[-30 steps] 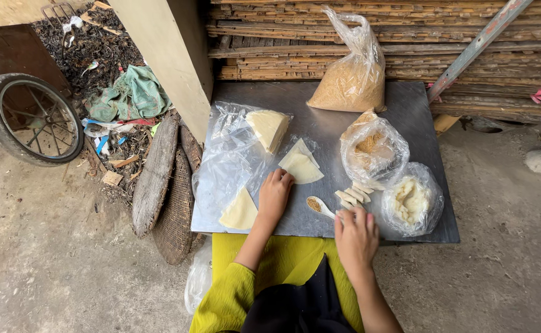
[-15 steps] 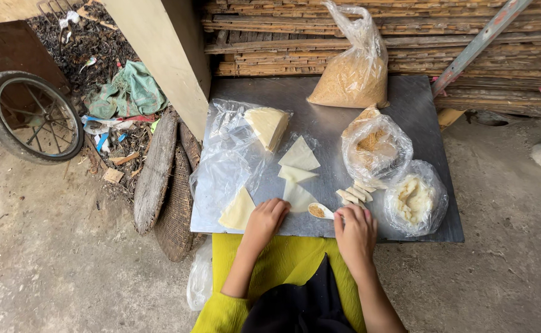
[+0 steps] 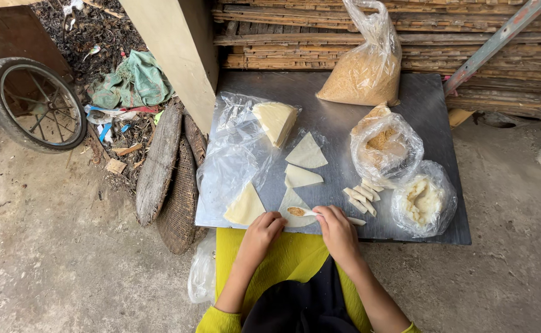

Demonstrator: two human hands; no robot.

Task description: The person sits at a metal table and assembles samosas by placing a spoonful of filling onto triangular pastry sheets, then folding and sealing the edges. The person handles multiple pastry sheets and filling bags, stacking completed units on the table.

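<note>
On the metal tray (image 3: 431, 123), rolled pieces (image 3: 362, 196) lie finished while the right hand (image 3: 338, 233) pinches a spoon (image 3: 302, 211) over a wrapper (image 3: 295, 203), the left hand (image 3: 263, 231) loosely curled beside it, more wrappers (image 3: 304, 165) unfilled.

I am seeing a bicycle wheel (image 3: 33, 105) leaning at far left, a green cloth (image 3: 131, 80) lying among litter, a woven basket (image 3: 181, 197) propping beside a wooden plank (image 3: 157, 163), and bamboo slats (image 3: 282, 37) stacking behind the tabletop (image 3: 428, 105).
</note>
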